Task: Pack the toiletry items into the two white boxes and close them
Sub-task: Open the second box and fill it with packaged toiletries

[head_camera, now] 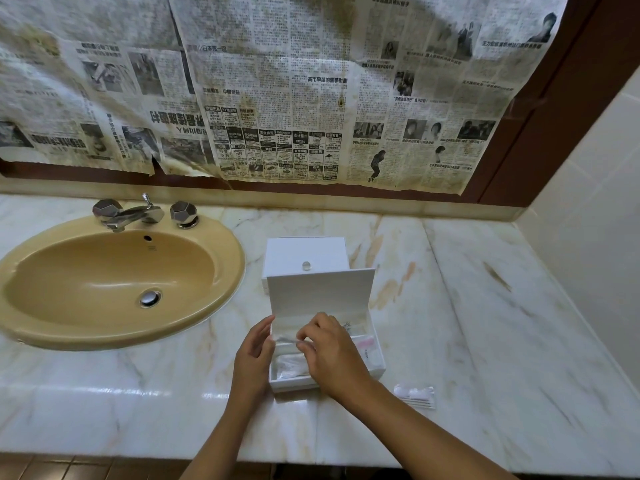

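Toiletry packet (289, 339), a thin clear sachet, lies crosswise over the near white box (375, 362), long axis left to right; we pinch its right end with our right hand (329, 351), while our left hand (254, 344) rests straight-fingered against the box's left wall. Another packet (415, 396) waits on the marble counter (485, 306), nearer our right

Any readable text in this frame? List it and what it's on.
"高市早苗的圓夢計劃": headline on the newspaper covering the wall.
"中國受益": smaller headline on the same sheet.
Other newsprint: too small or blurred.
Print on a packet in the open white box: too small.
Closed white box: none.
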Action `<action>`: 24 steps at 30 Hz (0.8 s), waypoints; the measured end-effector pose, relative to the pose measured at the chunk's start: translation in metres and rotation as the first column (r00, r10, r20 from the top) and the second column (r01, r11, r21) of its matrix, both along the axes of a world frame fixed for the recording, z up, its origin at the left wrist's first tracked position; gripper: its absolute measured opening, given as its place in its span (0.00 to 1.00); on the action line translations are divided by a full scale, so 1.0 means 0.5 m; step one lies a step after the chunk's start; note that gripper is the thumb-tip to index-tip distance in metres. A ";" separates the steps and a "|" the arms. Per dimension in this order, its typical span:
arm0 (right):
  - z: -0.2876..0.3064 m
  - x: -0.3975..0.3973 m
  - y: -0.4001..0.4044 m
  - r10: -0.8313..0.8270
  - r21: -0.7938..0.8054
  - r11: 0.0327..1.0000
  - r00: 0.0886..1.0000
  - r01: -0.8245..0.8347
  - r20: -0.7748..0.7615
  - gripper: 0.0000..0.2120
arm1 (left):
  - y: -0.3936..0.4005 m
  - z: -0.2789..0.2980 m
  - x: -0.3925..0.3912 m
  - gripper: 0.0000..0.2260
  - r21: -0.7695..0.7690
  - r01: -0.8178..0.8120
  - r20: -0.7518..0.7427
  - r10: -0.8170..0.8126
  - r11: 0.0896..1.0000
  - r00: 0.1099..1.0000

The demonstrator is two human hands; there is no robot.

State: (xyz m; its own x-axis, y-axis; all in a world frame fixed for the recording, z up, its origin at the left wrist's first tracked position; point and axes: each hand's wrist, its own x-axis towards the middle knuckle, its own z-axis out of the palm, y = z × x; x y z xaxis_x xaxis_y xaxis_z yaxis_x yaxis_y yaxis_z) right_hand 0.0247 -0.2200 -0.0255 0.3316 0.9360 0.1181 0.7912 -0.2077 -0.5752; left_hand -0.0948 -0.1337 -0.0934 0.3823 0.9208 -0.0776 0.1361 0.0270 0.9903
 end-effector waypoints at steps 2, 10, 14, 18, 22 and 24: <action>0.003 0.000 0.000 0.014 -0.030 0.999 1.000 -0.013 0.024 0.11 | 0.001 -0.005 0.000 0.15 -0.003 -0.004 -0.001 0.004 1.000 1.000; 0.008 -0.009 -0.005 0.062 -0.142 0.988 0.998 -0.060 0.016 0.09 | 0.003 -0.009 0.000 0.15 -0.033 -0.009 0.032 0.010 0.999 0.999; 0.003 -0.012 0.001 0.100 -0.207 0.975 0.993 -0.086 0.060 0.06 | 0.004 -0.012 -0.001 0.15 -0.035 -0.015 0.019 0.015 0.999 1.000; 0.004 -0.005 -0.001 0.165 -0.228 0.965 0.978 -0.133 0.127 0.06 | 0.002 -0.007 0.000 0.14 -0.031 -0.016 0.014 0.016 0.999 1.000; 0.006 0.001 -0.003 0.218 -0.299 0.940 0.964 -0.165 0.152 0.08 | 0.003 -0.002 -0.003 0.14 -0.019 0.002 0.010 -0.002 1.000 1.000; 0.002 -0.003 -0.004 0.229 -0.337 0.927 0.961 -0.166 0.155 0.10 | 0.003 -0.002 -0.005 0.14 -0.010 0.007 0.011 -0.007 1.000 1.000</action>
State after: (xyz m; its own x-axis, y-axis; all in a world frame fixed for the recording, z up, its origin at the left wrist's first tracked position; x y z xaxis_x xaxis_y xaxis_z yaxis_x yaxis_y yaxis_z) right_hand 0.0233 -0.2222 -0.0248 0.1367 0.9785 -0.1542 0.9220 -0.1826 -0.3414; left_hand -0.0973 -0.1321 -0.0946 0.3897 0.9172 -0.0827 0.1253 0.0362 0.9915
